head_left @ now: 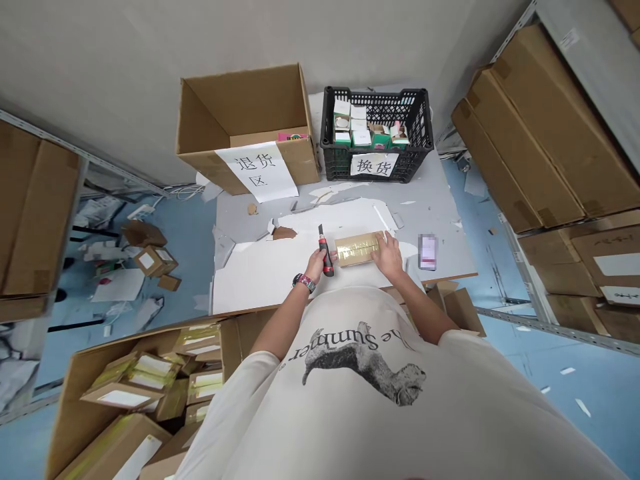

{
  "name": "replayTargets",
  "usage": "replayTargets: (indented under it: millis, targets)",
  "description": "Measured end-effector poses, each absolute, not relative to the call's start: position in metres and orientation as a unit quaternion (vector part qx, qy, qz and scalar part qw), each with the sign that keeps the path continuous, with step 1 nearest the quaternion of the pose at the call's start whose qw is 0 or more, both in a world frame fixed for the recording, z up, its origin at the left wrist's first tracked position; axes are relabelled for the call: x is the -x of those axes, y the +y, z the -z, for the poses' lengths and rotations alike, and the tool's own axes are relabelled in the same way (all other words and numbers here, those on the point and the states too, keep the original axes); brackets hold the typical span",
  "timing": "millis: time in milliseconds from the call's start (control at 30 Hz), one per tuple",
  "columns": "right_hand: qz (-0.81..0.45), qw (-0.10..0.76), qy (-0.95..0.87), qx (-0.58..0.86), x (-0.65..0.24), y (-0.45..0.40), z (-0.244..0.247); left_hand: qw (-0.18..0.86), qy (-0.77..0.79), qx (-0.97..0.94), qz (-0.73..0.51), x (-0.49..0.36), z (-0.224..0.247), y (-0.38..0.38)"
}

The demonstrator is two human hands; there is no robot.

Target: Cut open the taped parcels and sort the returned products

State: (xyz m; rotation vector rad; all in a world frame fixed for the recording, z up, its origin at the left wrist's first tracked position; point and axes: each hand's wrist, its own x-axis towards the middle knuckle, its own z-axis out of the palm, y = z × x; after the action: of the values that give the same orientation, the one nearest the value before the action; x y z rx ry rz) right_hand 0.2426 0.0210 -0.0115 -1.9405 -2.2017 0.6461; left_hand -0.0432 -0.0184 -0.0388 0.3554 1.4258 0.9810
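Head view: grips knife [326, 255] in left hand [315, 264], tip pointed away, presumably for safety; holds right end of box [356, 251] from above with right hand [389, 257], likely to steady it on surface [435, 200] between both hands. Has phone [427, 252] right of right hand, seemingly for easy reach.

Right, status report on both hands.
Left hand holding red-and-black knife. Right hand on taped box, right end. Phone apart, off to the right.
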Motion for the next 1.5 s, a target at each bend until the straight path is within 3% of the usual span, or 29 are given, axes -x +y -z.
replayTargets:
  millis: [300,667,1000,1500]
  targets:
    - [-0.232,0.028,-0.874,0.426,-0.204,0.013,0.009,0.575,0.682,-0.184,-0.413,0.069,0.042,-0.045]
    - [-0.217,0.014,-0.855,0.471,-0.180,0.007,0.026,0.538,0.724,-0.184,-0.390,0.081,0.036,-0.066]
    - [-0.216,0.058,-0.851,0.475,-0.179,0.001,0.027,0.545,0.700,-0.292,-0.357,0.075,0.040,-0.077]
    - [-0.178,-0.037,-0.864,0.470,-0.151,0.028,0.009,0.535,0.687,-0.355,-0.340,0.083,0.043,-0.095]
